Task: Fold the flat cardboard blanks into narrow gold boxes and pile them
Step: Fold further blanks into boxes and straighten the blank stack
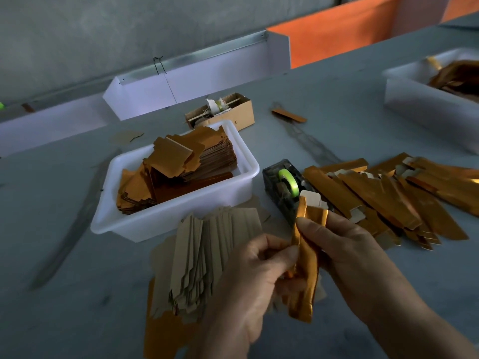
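above the table, both hands (305,257) pinch a half-folded gold box (307,270).

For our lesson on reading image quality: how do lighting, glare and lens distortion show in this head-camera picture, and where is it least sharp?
Head view: light is dim and cool; the gold box held by the left hand and right hand shows soft glints, as does the pile of folded boxes. The wide lens bends the table edge. The far tub is softest.

A tub (243,174) of blanks (181,169) is being carried at the middle of the desk (77,281), with a tape dispenser (283,187) just to its right. Folded boxes (388,198) are being kept piled right of the dispenser, and a fanned stack (202,255) is being kept before the tub.
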### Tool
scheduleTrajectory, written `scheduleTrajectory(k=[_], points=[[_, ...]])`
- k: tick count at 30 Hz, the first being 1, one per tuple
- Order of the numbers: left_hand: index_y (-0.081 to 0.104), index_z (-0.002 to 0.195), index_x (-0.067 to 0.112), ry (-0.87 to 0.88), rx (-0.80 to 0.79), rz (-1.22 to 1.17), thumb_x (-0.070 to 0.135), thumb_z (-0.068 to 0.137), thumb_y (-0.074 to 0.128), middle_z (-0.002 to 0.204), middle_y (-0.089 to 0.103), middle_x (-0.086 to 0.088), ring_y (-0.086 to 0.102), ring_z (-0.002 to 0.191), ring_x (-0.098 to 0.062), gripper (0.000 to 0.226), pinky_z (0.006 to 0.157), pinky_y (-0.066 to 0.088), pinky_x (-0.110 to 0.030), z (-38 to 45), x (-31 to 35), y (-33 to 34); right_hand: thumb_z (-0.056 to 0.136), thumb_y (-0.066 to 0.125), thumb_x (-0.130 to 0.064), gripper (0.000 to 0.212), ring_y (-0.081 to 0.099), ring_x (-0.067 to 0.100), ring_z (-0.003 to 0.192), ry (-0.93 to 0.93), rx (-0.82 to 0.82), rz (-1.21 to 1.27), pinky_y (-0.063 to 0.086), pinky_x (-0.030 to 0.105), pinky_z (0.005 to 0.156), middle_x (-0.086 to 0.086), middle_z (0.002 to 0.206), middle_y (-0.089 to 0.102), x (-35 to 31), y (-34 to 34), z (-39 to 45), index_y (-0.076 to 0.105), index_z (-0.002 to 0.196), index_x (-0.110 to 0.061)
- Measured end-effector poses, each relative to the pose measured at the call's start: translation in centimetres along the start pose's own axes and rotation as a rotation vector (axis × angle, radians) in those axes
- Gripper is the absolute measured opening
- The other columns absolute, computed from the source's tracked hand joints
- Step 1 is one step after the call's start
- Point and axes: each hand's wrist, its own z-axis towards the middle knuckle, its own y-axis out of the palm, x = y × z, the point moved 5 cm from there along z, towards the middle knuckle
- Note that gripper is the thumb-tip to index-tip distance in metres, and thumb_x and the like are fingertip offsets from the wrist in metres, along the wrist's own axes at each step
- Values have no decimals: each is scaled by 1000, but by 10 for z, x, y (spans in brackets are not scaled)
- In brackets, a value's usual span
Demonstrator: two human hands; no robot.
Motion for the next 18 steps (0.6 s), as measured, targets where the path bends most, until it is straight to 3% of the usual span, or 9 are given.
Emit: scheduleTrajectory(k=[5, 7, 9, 11, 13, 18], points=[[68, 75, 10, 27, 73, -70, 11, 85, 65, 59, 66, -1, 60, 49, -8, 11, 44, 47, -16, 3, 7, 0, 68, 58, -46, 34, 67, 13, 70, -62, 3, -201, 51, 30, 71, 1, 71, 69, -21, -9, 7, 68, 82, -16], [66, 76, 9, 71, 145, -98, 10, 85, 64, 59, 67, 1, 62, 49, -8, 9, 45, 48, -16, 8, 12, -8, 76, 59, -48, 28, 63, 2, 63, -182, 187, -390, 47, 23, 59, -1, 71, 66, -35, -29, 17, 68, 85, -23], [65, 75, 8, 104, 198, -143, 9, 85, 63, 60, 68, 4, 63, 52, -6, 10, 45, 48, -15, 11, 16, -16, 86, 62, -36, 13, 54, -5, 47, -271, 306, -584, 39, 16, 43, -2, 65, 60, -48, -46, 27, 68, 85, -24], [66, 73, 10, 111, 255, -140, 9, 84, 64, 62, 67, 3, 63, 53, -6, 11, 45, 47, -15, 15, 15, -22, 89, 60, -30, 10, 53, -8, 46, -259, 244, -789, 33, 9, 36, -5, 66, 59, -47, -49, 40, 67, 84, -25], [67, 69, 16, 121, 298, -89, 12, 84, 66, 65, 65, 2, 60, 55, -8, 15, 46, 45, -17, 18, 10, -26, 89, 59, -34, 11, 57, -1, 53, -196, 149, -898, 36, 11, 42, -7, 69, 62, -39, -48, 49, 67, 87, -28], [69, 64, 19, 113, 308, -37, 14, 85, 67, 65, 65, 1, 55, 63, -17, 22, 60, 44, -30, 22, 2, -25, 85, 63, -39, 11, 61, 13, 65, -135, 89, -925, 42, 20, 52, -4, 71, 66, -32, -43, 60, 67, 83, -29]])
